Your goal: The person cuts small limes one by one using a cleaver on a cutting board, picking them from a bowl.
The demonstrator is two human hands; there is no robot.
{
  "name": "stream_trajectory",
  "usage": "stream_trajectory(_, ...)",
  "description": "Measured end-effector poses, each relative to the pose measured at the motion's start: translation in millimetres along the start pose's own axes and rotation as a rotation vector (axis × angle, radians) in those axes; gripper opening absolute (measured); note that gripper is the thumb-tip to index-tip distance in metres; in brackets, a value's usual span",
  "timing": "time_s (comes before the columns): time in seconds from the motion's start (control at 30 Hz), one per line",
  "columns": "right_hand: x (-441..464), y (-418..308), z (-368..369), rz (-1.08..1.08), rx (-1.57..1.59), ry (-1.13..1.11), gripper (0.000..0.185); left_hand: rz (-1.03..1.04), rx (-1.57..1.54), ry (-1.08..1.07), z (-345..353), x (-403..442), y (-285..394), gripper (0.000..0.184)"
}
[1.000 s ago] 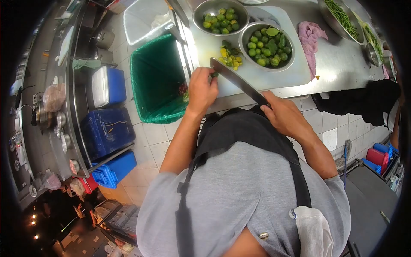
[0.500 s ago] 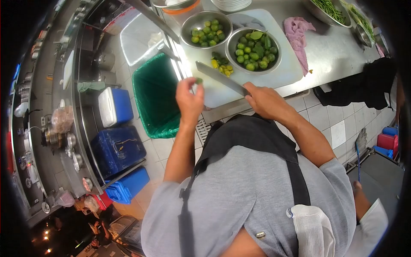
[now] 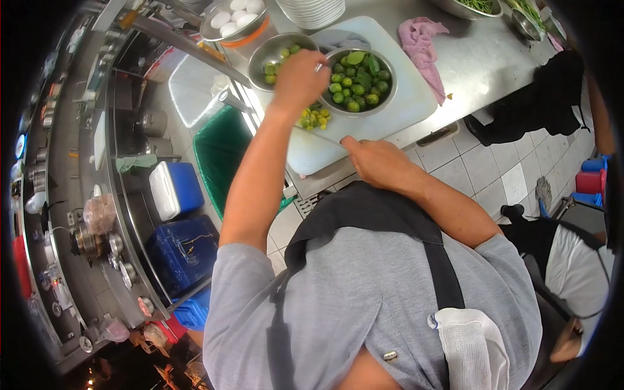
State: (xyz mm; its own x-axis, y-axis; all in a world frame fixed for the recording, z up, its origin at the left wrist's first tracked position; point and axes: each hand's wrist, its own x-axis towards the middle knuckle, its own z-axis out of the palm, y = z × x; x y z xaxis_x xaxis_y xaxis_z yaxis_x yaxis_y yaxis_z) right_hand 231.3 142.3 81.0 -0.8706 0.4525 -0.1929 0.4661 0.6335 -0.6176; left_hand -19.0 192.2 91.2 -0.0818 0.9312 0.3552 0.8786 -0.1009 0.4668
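My left hand (image 3: 302, 79) reaches over the near right side of the left steel bowl (image 3: 259, 64), which holds small green limes (image 3: 286, 51). Its fingers point down and away from me, so whatever they hold is hidden. My right hand (image 3: 380, 162) grips a knife (image 3: 329, 138) by its handle, low at the near edge of the white cutting board (image 3: 409, 107). The blade points left along the board. Beside my left hand, a second steel bowl (image 3: 392, 88) holds limes and green leaves. Small yellow-green cut pieces (image 3: 315, 117) lie between the blade and the bowls.
A pink cloth (image 3: 421, 49) lies right of the board. Behind are stacked white plates (image 3: 315, 13) and a bowl of eggs (image 3: 229, 29). A green-lined bin (image 3: 218, 156) stands at the counter's left. Another person's dark-clothed leg (image 3: 520, 114) is at the right.
My left hand has moved up and forward from the board's near left edge to the left bowl. My right hand and the knife have shifted slightly left, with the blade lower.
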Motion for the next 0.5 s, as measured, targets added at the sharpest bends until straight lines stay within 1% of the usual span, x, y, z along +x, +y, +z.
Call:
stream_trajectory(0.1, 0.4, -0.5, 0.8, -0.005, -0.025, 0.001, 0.025, 0.069, 0.128, -0.288, 28.5, 4.7, 32.6, 0.026)
stream_trajectory(0.2, 0.7, -2.3, -0.6, -0.001, -0.045, -0.012, 0.026, 0.115, 0.197, -0.341, 57.9, 2.3, 38.3, 0.027)
stream_trajectory(0.23, 1.0, -1.7, 1.1, -0.002, -0.044, -0.008, 0.027, 0.109, 0.136, -0.362, 56.2, 5.1, 36.6, 0.027)
stream_trajectory(0.33, -0.9, -3.6, -2.1, -0.006, -0.037, 0.01, 0.026, -0.039, -0.121, -0.249, 35.0, 0.0, 48.7, 0.026)
stream_trajectory(0.43, -2.9, -4.7, -4.4, 0.001, -0.03, 0.044, 0.027, -0.313, -0.801, -0.231, 3.9, -14.5, 46.6, 0.03)
stream_trajectory(0.5, -3.6, -4.4, -1.9, -0.005, -0.018, 0.063, 0.028, -0.33, -1.105, -0.171, -18.3, -33.0, 44.6, 0.033)
